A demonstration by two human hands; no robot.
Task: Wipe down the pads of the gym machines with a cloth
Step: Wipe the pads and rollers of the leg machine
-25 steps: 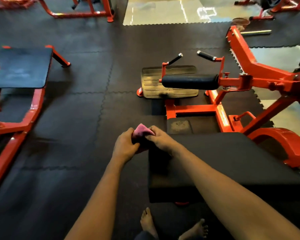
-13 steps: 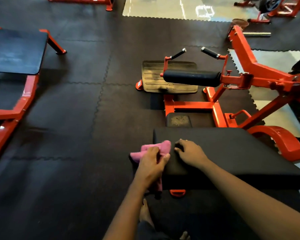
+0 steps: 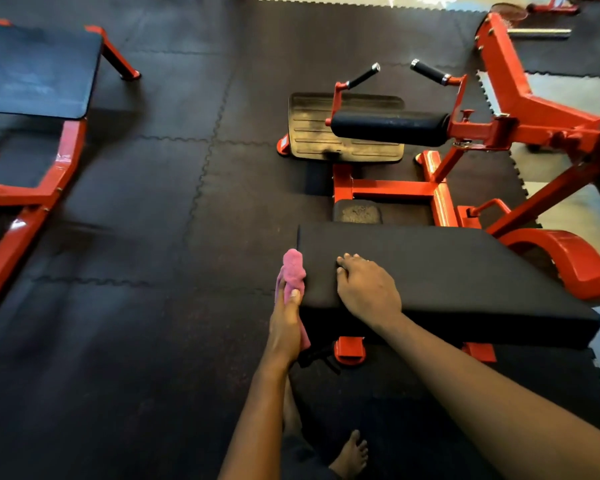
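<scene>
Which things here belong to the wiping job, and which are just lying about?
Job: pink cloth, left hand gripping it, seat pad, right hand resting on it, roller pad.
Lying about: footplate, handle grips, steel bar.

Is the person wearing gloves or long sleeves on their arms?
No. The left hand and the right hand are bare, with no gloves. The left forearm and the right forearm are bare too: no sleeve, watch or bracelet shows.
</scene>
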